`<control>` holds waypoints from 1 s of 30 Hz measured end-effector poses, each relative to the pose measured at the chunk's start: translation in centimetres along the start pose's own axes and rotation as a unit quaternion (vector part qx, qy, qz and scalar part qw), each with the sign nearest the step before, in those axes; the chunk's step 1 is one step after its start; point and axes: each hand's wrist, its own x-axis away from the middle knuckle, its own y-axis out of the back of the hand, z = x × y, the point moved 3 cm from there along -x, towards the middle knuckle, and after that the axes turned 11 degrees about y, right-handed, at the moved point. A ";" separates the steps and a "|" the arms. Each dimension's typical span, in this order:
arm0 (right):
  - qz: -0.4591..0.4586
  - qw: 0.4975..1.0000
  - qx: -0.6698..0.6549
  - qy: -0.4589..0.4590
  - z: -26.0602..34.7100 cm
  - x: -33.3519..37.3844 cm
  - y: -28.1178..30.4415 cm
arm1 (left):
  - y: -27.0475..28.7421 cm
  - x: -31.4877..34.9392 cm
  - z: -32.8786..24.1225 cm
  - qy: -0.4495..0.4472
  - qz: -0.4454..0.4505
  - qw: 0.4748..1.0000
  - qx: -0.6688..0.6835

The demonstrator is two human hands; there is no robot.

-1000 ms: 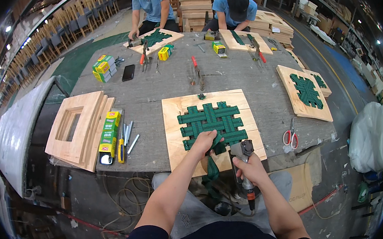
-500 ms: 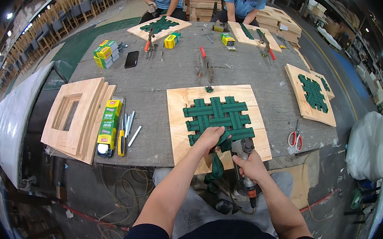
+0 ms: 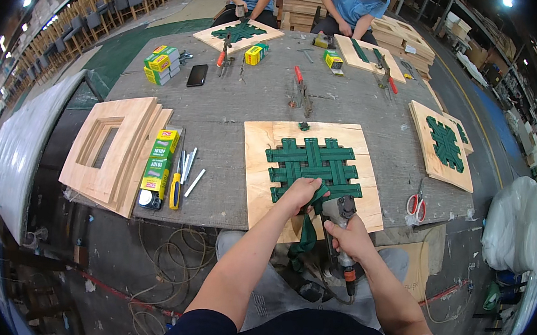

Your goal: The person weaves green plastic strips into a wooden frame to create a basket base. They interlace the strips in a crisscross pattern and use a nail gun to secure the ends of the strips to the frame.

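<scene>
A square wooden panel [image 3: 256, 149] lies at the table's near edge. Green webbing straps [image 3: 311, 156] cross over and under one another above its middle opening. My left hand [image 3: 304, 195] is closed on a loose green webbing strap [image 3: 304, 236] at the near side of the weave, and the strap's tail hangs over the panel's near edge. My right hand [image 3: 351, 237] grips an air staple gun [image 3: 337, 210], whose head is beside the left fingers, over the near part of the panel. A hose runs from its lower end. Its nose is hidden from view.
Stacked wooden frames [image 3: 86, 164], a staple box [image 3: 158, 161] and a yellow-handled screwdriver [image 3: 175, 189] lie to the left. Red-handled scissors [image 3: 416, 204] and a webbed panel [image 3: 442, 143] are right. Pliers [image 3: 301, 91] lie beyond. Two people work across the table [image 3: 213, 115].
The whole view has shifted slightly, so the table's things appear further right. Both hands keep their holds, with the staple gun still close to the left fingers.
</scene>
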 end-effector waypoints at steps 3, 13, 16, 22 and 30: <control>0.014 1.000 0.007 -0.015 -0.9 0.3 0.0 | -0.3 0.4 0.2 0.008 -0.009 1.000 -0.012; -0.169 0.966 -0.183 -0.074 -5.7 1.7 9.1 | -3.7 4.9 3.2 -0.367 -0.226 0.859 -0.277; -0.221 0.950 -0.207 -0.071 -6.6 0.8 13.4 | -5.0 6.8 4.5 -0.367 -0.270 0.793 -0.404; -0.232 0.944 -0.221 -0.082 -6.1 -4.8 21.3 | -5.4 6.4 5.7 -0.390 -0.305 0.716 -0.492; -0.175 0.956 -0.209 -0.106 -7.6 -13.3 28.5 | -7.1 6.2 4.8 -0.415 -0.286 0.705 -0.499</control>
